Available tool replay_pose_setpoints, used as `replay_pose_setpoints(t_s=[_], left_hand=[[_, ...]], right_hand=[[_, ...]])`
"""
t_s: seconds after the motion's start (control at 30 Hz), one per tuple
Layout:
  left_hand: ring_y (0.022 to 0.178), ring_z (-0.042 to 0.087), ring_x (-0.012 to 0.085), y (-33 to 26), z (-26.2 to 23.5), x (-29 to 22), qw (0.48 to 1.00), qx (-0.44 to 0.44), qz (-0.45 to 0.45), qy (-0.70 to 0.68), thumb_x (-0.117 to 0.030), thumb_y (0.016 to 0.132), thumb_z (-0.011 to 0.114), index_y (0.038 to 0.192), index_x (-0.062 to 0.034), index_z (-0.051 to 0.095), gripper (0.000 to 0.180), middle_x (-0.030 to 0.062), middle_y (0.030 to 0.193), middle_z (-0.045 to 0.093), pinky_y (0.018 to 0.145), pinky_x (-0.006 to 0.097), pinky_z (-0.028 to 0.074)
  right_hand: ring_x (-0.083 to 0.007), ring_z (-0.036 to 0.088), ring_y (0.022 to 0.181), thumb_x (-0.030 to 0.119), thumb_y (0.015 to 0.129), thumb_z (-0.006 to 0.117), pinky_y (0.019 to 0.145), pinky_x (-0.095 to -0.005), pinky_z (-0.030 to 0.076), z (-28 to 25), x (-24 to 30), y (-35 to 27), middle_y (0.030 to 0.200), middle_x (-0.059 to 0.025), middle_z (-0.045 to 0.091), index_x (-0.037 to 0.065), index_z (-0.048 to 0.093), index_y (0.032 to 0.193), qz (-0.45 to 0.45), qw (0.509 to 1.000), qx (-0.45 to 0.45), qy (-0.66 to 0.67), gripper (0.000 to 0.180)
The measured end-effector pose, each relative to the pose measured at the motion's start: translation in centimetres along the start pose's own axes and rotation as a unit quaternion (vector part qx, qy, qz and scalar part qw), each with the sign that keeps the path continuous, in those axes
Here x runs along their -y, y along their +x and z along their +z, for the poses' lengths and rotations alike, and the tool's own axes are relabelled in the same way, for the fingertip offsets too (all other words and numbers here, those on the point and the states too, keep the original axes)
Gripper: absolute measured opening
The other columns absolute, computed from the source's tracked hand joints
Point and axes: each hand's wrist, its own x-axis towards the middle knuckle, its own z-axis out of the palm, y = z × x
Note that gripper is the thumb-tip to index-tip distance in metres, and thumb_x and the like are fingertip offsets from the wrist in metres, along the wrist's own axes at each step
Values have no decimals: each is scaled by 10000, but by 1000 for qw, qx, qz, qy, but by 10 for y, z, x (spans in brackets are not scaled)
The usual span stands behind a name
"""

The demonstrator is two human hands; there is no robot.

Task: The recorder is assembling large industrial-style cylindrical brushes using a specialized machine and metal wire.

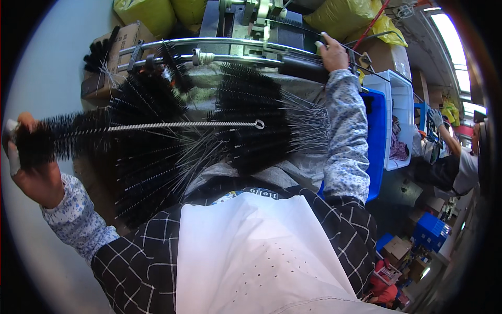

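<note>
At the far left, my left hand (39,175) is closed round the bristled end of a black twisted-wire brush (183,125). Its bare wire stem reaches across to the right and ends in a small loop. Below and behind it lie piles of similar brushes (256,115), their thin wire stems fanned out over my lap. My right hand (333,54) is at the right end of a machine (246,49) with metal rails, beside a dark cylinder (303,69). Its visible fingers are stretched out and slightly apart, with white coverings on the tips; the rest are hidden.
A blue bin (375,141) and a white bin (400,123) stand to the right. Yellow sacks (146,15) and a cardboard box (128,44) are behind the machine. Another person (460,157) works at the far right.
</note>
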Motion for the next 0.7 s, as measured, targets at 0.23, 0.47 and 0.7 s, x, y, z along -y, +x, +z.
replay_pose_setpoints(t_s=[0.23, 0.47, 0.7], left_hand=[[922, 479, 162, 25, 50, 39, 965, 126, 8, 231, -266, 854, 395, 1155, -33, 365, 382, 116, 963, 480, 804, 278, 418], [959, 470, 175, 37, 48, 65, 943, 232, -26, 237, -287, 860, 360, 1210, -95, 338, 400, 137, 1014, 454, 820, 253, 412], [923, 493, 171, 47, 136, 137, 947, 288, 47, 135, -207, 827, 498, 1091, -81, 401, 308, 110, 987, 496, 806, 268, 422]], right_hand=[[-326, 511, 946, 367, 831, 409, 830, -392, 391, -5, -63, 47, 1031, -144, 548, 143, 540, 1073, -26, 988, 36, -148, 355], [-173, 560, 861, 205, 837, 487, 762, -271, 425, -104, -59, -6, 950, -78, 589, 58, 541, 1062, -59, 939, 263, 212, 275], [-203, 524, 920, 217, 818, 525, 809, -289, 419, -134, 125, -83, 1035, -133, 530, 33, 383, 1200, -283, 819, 323, 381, 447]])
